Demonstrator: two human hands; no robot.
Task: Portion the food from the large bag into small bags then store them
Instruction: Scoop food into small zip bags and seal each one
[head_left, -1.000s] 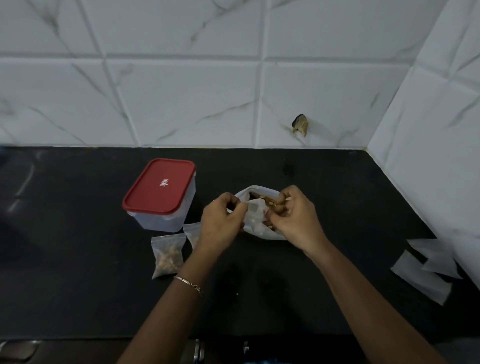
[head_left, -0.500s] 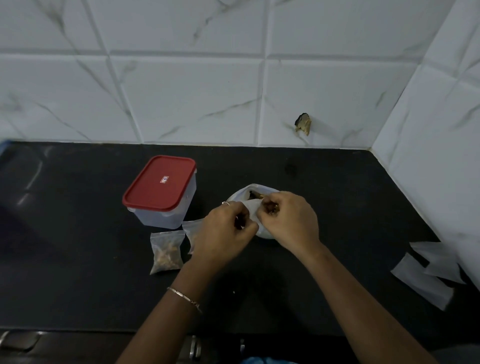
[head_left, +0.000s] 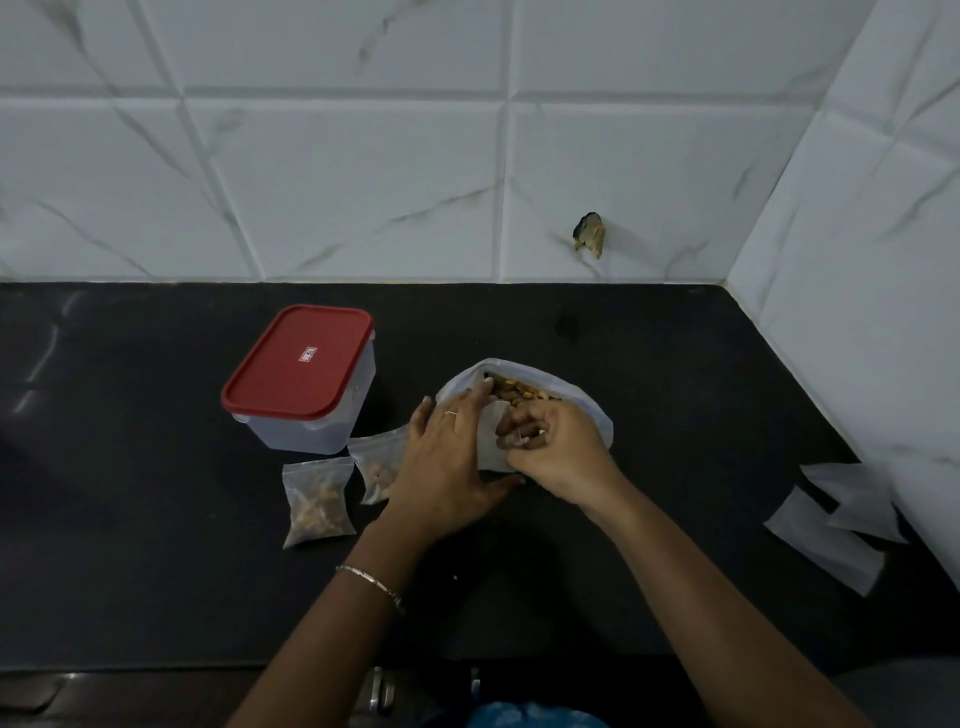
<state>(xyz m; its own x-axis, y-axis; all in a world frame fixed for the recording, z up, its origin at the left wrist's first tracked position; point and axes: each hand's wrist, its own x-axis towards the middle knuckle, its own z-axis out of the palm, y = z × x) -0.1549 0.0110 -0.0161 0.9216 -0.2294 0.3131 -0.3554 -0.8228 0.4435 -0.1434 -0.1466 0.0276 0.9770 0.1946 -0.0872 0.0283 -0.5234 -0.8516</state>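
The large white bag lies open on the black counter, with brown food pieces showing in its mouth. In front of it my left hand holds a small clear bag with fingers stretched over it and thumb beneath. My right hand has its fingers curled at that small bag's right edge, gripping it. Two filled small bags lie to the left: one in full view, the other partly hidden under my left hand.
A clear plastic container with a red lid stands shut at the left of the large bag. Several empty small bags lie at the right, near the white tiled side wall. The counter's front edge runs below.
Both hands have sunk lower onto the small bag. My left fingers have stretched out flat toward the large bag's mouth, and the food in the large bag now shows.
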